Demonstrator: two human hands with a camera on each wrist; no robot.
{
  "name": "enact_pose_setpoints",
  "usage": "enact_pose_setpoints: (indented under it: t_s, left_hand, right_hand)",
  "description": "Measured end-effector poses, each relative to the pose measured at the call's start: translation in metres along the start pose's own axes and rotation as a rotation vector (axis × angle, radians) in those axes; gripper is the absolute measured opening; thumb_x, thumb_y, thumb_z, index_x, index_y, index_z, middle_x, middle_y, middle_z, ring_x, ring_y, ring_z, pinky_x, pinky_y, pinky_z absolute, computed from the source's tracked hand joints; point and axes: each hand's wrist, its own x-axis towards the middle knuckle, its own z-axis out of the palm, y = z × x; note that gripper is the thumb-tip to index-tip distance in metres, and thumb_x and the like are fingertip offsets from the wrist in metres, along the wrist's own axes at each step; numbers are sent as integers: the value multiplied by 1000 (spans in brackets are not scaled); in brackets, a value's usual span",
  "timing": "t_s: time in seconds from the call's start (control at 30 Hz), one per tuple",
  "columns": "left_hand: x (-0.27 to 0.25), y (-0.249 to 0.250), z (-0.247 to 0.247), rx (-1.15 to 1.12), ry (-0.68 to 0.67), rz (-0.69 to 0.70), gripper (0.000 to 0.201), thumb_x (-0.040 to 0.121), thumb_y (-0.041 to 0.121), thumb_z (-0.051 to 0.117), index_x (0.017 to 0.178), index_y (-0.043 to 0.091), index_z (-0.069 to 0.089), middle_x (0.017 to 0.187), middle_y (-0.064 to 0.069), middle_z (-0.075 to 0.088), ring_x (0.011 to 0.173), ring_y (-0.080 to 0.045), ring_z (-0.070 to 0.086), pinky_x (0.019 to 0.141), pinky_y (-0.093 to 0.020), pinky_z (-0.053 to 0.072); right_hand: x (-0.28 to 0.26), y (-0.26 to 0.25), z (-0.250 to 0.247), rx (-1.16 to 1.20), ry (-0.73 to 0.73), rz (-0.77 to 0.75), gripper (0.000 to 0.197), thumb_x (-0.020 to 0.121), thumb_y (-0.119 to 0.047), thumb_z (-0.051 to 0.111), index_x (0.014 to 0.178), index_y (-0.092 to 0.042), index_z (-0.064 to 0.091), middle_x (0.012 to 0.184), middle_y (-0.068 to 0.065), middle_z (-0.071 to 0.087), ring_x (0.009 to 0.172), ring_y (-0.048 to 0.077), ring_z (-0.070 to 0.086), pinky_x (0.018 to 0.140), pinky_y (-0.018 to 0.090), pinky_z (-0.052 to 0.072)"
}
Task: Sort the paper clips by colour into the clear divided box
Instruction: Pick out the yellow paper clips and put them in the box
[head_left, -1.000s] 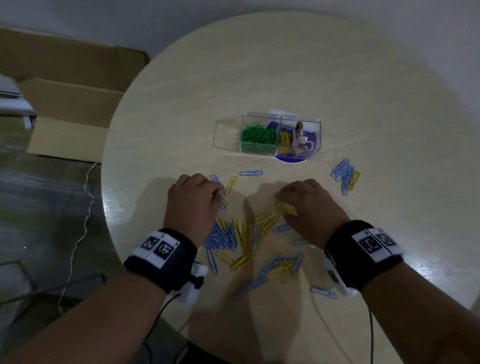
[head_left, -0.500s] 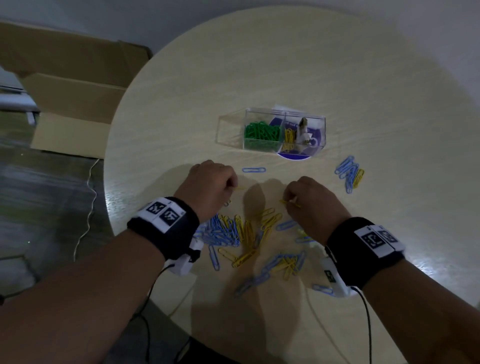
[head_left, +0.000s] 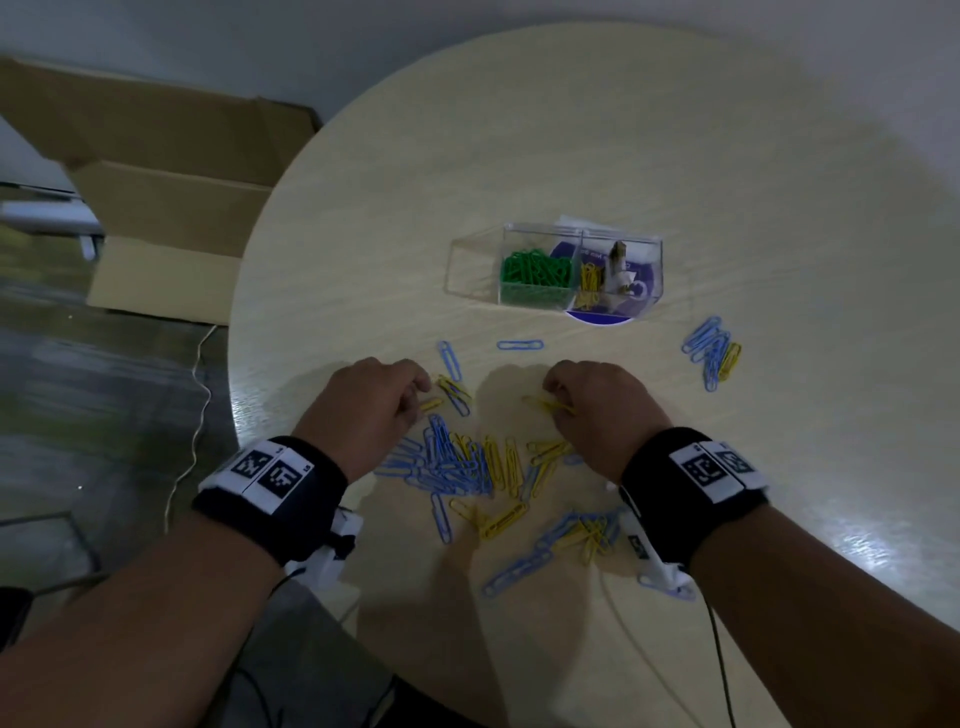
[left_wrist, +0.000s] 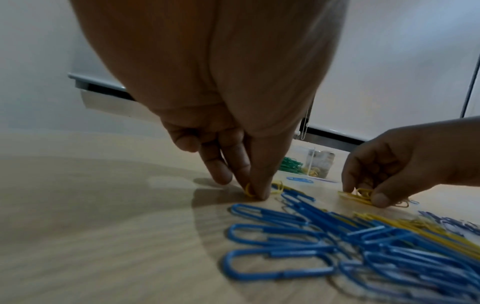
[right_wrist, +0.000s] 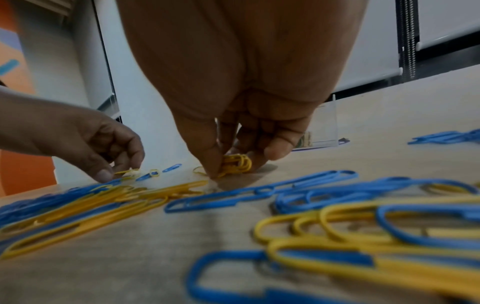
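Note:
A mixed pile of blue and yellow paper clips (head_left: 467, 467) lies on the round table near its front edge. My left hand (head_left: 374, 400) pinches a yellow clip (left_wrist: 248, 190) against the table at the pile's far left. My right hand (head_left: 597, 405) holds a small bunch of yellow clips (right_wrist: 235, 164) at the pile's far right. The clear divided box (head_left: 556, 270) stands beyond the hands, with green clips (head_left: 535, 270) in its middle compartment and yellow clips (head_left: 589, 283) in the one to the right. Its left compartment looks empty.
A smaller cluster of blue clips with one yellow (head_left: 711, 351) lies right of the box. Single blue clips (head_left: 519, 344) lie between the hands and the box. An open cardboard box (head_left: 156, 197) stands on the floor to the left. The table edge (head_left: 236, 395) runs close to my left wrist.
Both hands have drawn slightly back toward me. The left hand now pinches a yellow clip, and the right keeps its yellow bunch low on the table.

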Motion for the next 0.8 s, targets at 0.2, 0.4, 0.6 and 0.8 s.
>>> enact_pose_setpoints:
  t_s: [0.2, 0.4, 0.6, 0.8]
  left_hand:
    - [15, 3, -5, 107, 118, 89, 16, 84, 22, 65, 98, 22, 73, 79, 1, 68, 79, -25, 56, 71, -34, 47]
    - [26, 4, 2, 143, 2, 5, 7, 84, 22, 70, 90, 17, 70, 78, -2, 59, 83, -29, 54, 74, -38, 44]
    - [23, -3, 1, 148, -5, 9, 3, 82, 16, 66, 80, 14, 64, 75, -5, 56, 78, -30, 54, 69, -36, 41]
    - [30, 1, -3, 146, 90, 20, 15, 85, 20, 71, 96, 11, 70, 83, -8, 66, 83, -30, 57, 71, -31, 36]
  right_hand:
    - [2, 5, 0, 2, 17, 81, 22, 80, -18, 59, 101, -19, 64, 100, 11, 59, 94, 33, 56, 79, 37, 45]
    - [-3, 6, 1, 43, 30, 98, 16, 76, -18, 61, 91, -20, 64, 93, 8, 58, 89, 32, 56, 75, 36, 45]
    - [-6, 10, 2, 44, 26, 103, 14, 76, -20, 62, 90, -17, 62, 93, 9, 56, 87, 33, 55, 72, 35, 43]
    - [-8, 12, 2, 68, 54, 89, 15, 76, -19, 62, 91, -18, 64, 92, 8, 57, 87, 32, 57, 75, 37, 47]
